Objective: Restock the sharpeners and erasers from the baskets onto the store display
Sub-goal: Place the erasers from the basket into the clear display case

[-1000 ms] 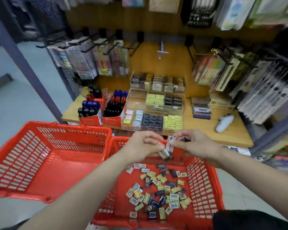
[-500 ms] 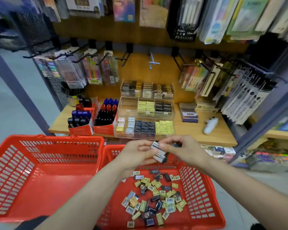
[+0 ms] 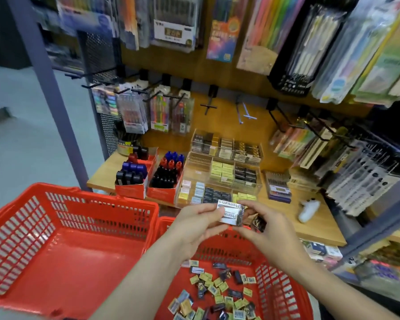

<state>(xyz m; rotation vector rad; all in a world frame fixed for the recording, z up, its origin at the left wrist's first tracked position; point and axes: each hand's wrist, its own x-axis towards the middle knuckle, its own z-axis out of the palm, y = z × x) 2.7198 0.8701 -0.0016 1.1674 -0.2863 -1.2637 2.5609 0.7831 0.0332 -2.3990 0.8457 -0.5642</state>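
While the right basket (image 3: 284, 289) at 6 o'clock holds a scatter of loose erasers (image 3: 219, 294), both hands are together at frame centre, pinching a small stack of silver-wrapped erasers (image 3: 230, 214) between them: the left hand (image 3: 194, 225) grips the stack's left end, the right hand (image 3: 263, 229) its right end, and a dark object, too small to identify, sits under the right fingers. The stack's long axis runs roughly 9 to 3 o'clock, its printed faces toward the camera. The clear display (image 3: 222, 172) lies at 12 o'clock from the hands, just beyond them, its front row of compartments almost touching the top edge of the stack in this view. Both hands look about equally near; I judge the coming move a short push forward into a front compartment. The left basket (image 3: 62, 229) at 8 o'clock shows only a bare floor.
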